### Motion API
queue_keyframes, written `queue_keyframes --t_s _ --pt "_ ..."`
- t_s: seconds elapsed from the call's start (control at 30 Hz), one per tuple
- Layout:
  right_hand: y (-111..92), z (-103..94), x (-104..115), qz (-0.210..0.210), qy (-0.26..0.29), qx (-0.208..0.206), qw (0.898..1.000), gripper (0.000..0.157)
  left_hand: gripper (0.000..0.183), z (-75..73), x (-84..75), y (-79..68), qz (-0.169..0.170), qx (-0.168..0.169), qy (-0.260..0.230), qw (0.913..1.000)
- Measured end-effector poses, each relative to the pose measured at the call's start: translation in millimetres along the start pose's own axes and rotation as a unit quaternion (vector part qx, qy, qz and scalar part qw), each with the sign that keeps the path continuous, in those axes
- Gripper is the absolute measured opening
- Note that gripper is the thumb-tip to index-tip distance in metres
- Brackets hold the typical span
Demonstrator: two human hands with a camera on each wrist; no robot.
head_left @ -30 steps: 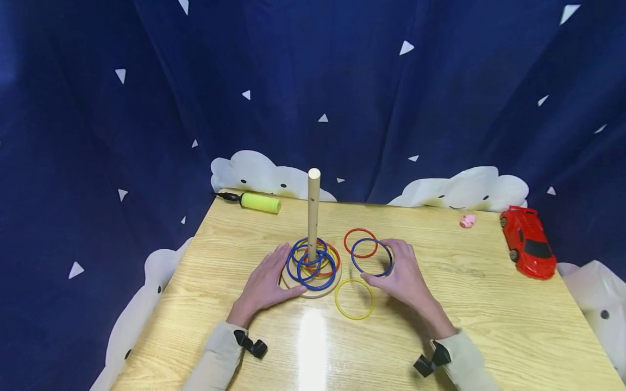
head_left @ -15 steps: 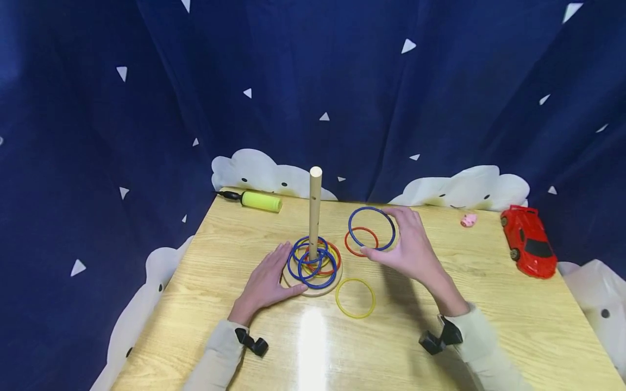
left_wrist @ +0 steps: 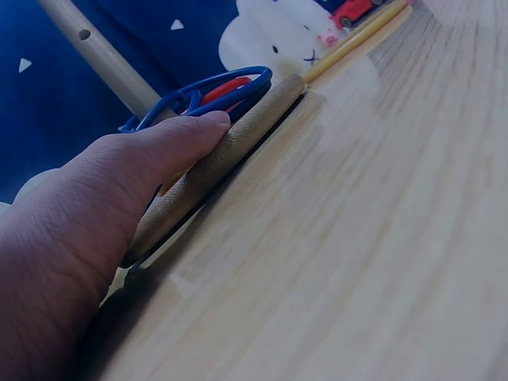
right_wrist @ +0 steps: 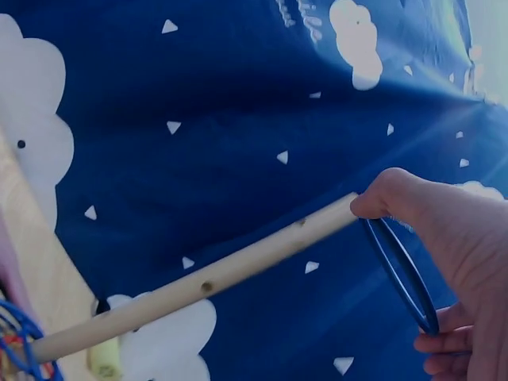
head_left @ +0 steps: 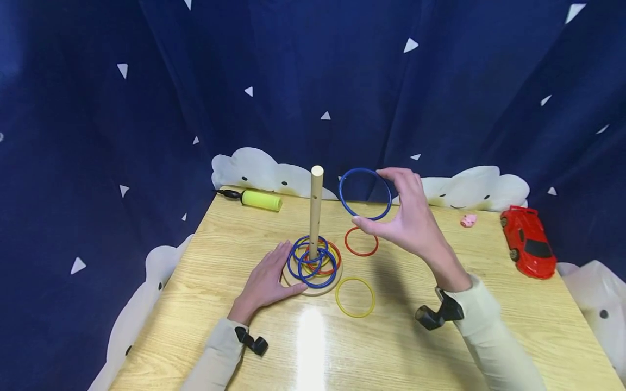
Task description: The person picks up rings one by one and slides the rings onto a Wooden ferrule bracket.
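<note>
My right hand (head_left: 411, 217) pinches a blue ring (head_left: 361, 169) between thumb and fingers at opposite sides of it. It is raised above the table, to the right of an upright wooden peg (head_left: 315, 217); in the right wrist view its thumb overlaps the peg's top. The peg stands on a round wooden base (head_left: 315, 292), where several blue, red and yellow rings lie around its foot. Against the base's left side rests my left hand (head_left: 264, 279), fingers straight along it, thumb (left_wrist: 186, 143) on the rim. A red ring (head_left: 362, 255) and a yellow ring (head_left: 355, 316) lie flat right of the base.
At the back left of the table (head_left: 254, 358) lies a yellow-green hand pump (head_left: 261, 200) with a black nozzle. A small pink pig (head_left: 468, 220) and a red toy car (head_left: 528, 241) sit at the right. A dark blue curtain (head_left: 274, 54) hangs behind.
My right hand has lifted the blue ring up and away from me, off the area by the red ring to near the peg's top height. My left hand has stayed at the base.
</note>
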State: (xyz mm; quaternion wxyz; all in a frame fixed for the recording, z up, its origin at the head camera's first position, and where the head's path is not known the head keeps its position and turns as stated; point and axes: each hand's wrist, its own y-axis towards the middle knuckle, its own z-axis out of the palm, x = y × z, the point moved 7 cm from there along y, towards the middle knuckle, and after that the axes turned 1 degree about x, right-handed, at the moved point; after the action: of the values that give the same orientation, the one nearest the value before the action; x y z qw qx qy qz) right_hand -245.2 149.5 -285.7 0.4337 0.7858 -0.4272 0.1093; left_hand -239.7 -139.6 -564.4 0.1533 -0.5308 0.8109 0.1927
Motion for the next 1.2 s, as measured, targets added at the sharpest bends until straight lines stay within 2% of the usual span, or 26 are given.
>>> queue_keyframes --t_s 0.17,0.37,0.5,0.7,0.97,1.2 --pt "15.0 -2.0 21.0 -0.037 0.011 -0.019 0.999 0.09 0.121 0.4 -0.4 0.8 0.0 0.003 -0.005 1.0" --pt "29.5 3.1 40.3 -0.07 0.023 -0.012 0.997 0.09 0.121 0.5 0.7 0.5 -0.004 0.005 -0.002 1.0" --pt "38.0 9.2 45.3 -0.085 0.026 -0.003 0.996 0.09 0.121 -0.9 0.6 0.7 -0.004 0.002 -0.005 1.0" --pt "43.1 28.3 42.6 -0.076 0.01 0.034 0.997 0.088 0.12 -0.7 -0.9 0.8 0.001 -0.003 -0.006 1.0" --pt "34.2 49.8 28.7 -0.059 -0.004 0.071 0.996 0.093 0.121 -1.8 -2.4 3.6 0.0 0.001 -0.011 0.9999" --pt "1.8 88.7 2.0 -0.033 -0.005 0.128 0.991 0.094 0.122 -1.3 -0.1 1.4 -0.002 0.005 0.003 1.0"
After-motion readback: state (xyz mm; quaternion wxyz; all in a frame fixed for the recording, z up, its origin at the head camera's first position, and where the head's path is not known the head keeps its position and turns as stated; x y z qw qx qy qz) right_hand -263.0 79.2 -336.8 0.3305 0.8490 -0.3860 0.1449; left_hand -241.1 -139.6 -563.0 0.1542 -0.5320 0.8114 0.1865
